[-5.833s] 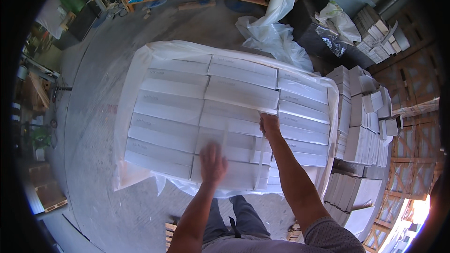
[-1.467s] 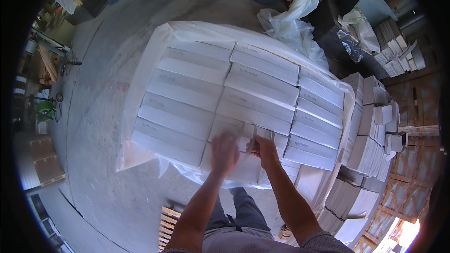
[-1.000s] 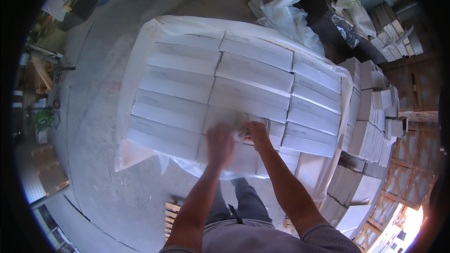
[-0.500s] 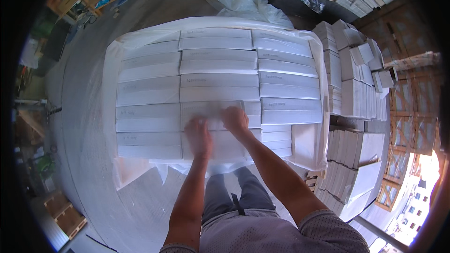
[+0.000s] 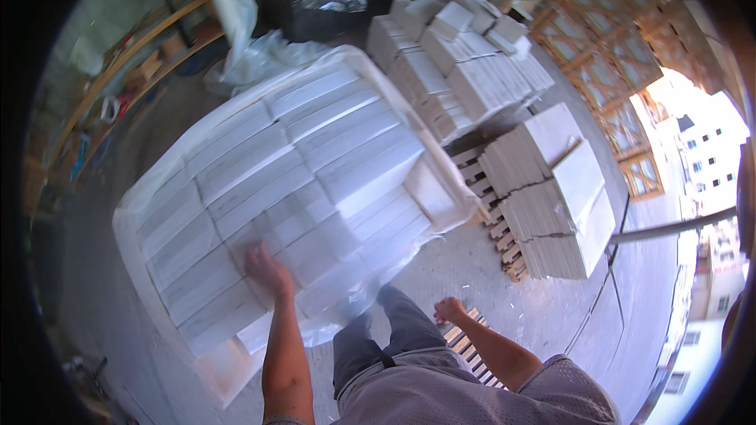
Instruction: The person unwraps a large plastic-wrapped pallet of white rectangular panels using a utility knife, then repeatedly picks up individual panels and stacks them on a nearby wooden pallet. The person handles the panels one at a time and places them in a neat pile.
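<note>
My left hand (image 5: 269, 271) reaches over the front of the packed white cartons (image 5: 256, 169), fingers stretched and apart, somewhat blurred. It looks to be resting at the side of a carton (image 5: 307, 245) in the front middle; whether it presses on it I cannot tell. The long, flat cartons lie in rows inside a large crate lined with pale plastic film (image 5: 130, 224). In the crate's near right part the cartons sit lower. My right hand (image 5: 450, 311) hangs away from the crate, beside my right leg, fingers curled in and nothing visible in them.
To the right, a pallet (image 5: 508, 248) bears stacked white slabs or boards (image 5: 543, 197). Behind it stands another pile of white boxes (image 5: 472, 55). Crumpled clear plastic (image 5: 268, 59) lies past the crate's far side. A slatted wooden pallet (image 5: 476, 346) is near my right forearm.
My view has turned to the right, so the crate now appears tilted and further left. My right hand has left the cartons and swung out beside my body; my left hand stays over them.
</note>
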Demonstrator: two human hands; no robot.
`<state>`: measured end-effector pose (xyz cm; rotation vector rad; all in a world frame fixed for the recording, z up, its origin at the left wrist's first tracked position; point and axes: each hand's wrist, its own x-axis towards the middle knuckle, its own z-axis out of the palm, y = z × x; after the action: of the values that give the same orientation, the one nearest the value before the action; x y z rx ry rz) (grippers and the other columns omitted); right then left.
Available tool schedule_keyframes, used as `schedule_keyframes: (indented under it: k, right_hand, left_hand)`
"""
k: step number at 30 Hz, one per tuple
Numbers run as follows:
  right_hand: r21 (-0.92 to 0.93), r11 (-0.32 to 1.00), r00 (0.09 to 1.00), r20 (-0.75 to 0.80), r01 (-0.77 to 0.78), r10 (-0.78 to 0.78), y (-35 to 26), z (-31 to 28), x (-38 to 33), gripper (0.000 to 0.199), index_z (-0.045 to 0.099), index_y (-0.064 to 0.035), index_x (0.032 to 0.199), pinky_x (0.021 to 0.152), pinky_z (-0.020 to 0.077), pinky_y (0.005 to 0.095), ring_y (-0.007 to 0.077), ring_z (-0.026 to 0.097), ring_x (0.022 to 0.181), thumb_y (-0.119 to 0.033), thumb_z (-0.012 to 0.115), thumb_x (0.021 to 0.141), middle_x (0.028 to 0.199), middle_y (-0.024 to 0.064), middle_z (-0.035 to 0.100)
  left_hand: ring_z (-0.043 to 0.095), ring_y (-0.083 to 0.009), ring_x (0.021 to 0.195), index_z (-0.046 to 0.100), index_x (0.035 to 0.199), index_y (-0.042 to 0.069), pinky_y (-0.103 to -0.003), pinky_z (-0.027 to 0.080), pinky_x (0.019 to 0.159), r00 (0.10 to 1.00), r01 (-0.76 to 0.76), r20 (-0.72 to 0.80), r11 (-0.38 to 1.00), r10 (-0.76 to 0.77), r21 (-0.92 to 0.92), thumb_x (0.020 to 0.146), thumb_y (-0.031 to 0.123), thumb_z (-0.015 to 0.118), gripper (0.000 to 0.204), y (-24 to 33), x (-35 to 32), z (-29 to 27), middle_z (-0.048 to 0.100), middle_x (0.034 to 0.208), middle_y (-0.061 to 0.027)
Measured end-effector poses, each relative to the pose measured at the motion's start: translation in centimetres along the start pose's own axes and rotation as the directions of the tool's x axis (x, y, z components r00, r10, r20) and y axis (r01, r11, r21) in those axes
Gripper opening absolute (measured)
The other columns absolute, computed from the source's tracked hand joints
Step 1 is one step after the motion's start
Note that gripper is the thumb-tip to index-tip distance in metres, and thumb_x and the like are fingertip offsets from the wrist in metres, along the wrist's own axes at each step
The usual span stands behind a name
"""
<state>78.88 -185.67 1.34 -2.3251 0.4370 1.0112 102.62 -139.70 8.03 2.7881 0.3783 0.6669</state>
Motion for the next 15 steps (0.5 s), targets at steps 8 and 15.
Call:
schedule_keyframes:
  k: [8,15]
  right_hand:
    - [0.257,0.846,0.884,0.140,-0.467,0.446,17.0,9.3,-13.0,0.019,0.069,-0.0149,0.082,0.051,0.0505,0.0321,0.0164,0.068,0.061,-0.032,0.061,0.080,0.069,0.0025,0.069]
    - [0.725,0.420,0.804,0.311,-0.545,0.506,17.2,12.6,-17.8,0.027,0.066,-0.0051,0.071,0.050,0.0523,0.0357,0.0188,0.068,0.062,-0.021,0.051,0.088,0.073,0.0053,0.070]
  left_hand:
    - [0.047,-0.0341,0.119,0.054,0.116,0.009,-0.047,0.040,0.094,0.996,-0.090,-0.023,0.996,0.090,-0.024,0.086,0.001,0.051,0.032,-1.2,-1.1,1.3,0.050,0.125,-0.0148]
    - [0.043,-0.0359,0.124,0.049,0.126,0.004,-0.045,0.037,0.102,0.951,-0.085,0.292,0.994,0.100,-0.065,0.086,0.002,0.050,0.040,-3.4,0.2,1.2,0.047,0.131,-0.0198]
